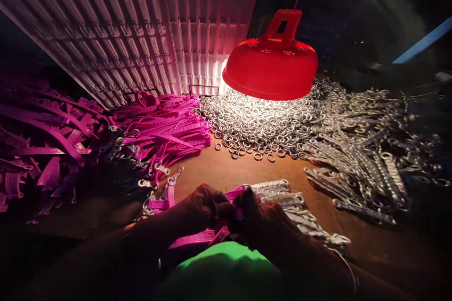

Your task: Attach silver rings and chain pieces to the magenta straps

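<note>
Close together at the near edge of the table, my left hand [205, 202] and my right hand [252, 211] are both closed around a short pink strap [235, 193]. Fingers and shadow hide most of its length. Another pink strap [194, 240] hangs or lies just below my left hand. To the left of that hand are pink straps with metal fittings [171, 193]. Right beside my right hand, a row of silver braided strips with looped ends [271, 186] lies on the wooden table [243, 169].
Metal rings [261, 122] lie heaped under a low red lamp [271, 68]. Silver strips [367, 164] are piled at the right. Pink straps [169, 122] fill the left, with a larger dark heap [45, 150] further out. A ribbed panel [141, 23] stands behind.
</note>
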{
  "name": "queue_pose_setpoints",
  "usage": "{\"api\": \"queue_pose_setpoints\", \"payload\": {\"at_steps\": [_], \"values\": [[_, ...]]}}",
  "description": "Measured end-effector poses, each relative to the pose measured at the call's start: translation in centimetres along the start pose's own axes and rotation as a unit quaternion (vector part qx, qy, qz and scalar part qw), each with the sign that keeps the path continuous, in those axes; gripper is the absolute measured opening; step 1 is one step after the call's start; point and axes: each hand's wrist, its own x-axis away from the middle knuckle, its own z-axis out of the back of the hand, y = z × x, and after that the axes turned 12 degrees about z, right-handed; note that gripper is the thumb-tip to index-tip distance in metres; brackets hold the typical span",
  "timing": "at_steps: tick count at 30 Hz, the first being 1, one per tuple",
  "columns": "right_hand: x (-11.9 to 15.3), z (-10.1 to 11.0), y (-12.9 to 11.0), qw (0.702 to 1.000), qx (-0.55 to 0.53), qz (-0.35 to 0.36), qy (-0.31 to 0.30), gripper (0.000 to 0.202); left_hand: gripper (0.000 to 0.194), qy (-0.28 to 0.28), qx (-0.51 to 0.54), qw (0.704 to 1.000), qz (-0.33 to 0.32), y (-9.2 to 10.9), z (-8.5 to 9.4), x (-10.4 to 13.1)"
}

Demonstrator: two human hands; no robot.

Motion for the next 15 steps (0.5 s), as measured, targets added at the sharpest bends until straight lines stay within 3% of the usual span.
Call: {"api": "queue_pose_setpoints", "payload": {"at_steps": [6, 10, 15], "values": [[2.0, -1.7, -0.6, 0.996, -0.085, -0.026, -0.003, 0.013, 0.035, -0.02, 0.045, 0.998, -0.026, -3.9, -2.3, 0.6], [1.9, -2.5, -0.1, 0.985, -0.157, -0.063, -0.029, 0.009, 0.038, -0.011, 0.092, 0.995, -0.035, -4.3, -2.9, 0.5], [1.9, -2.7, 0.0, 0.981, -0.159, -0.065, -0.093, 0.019, 0.042, -0.086, 0.178, 0.98, 0.011, -4.7, -3.1, -0.4]]}}
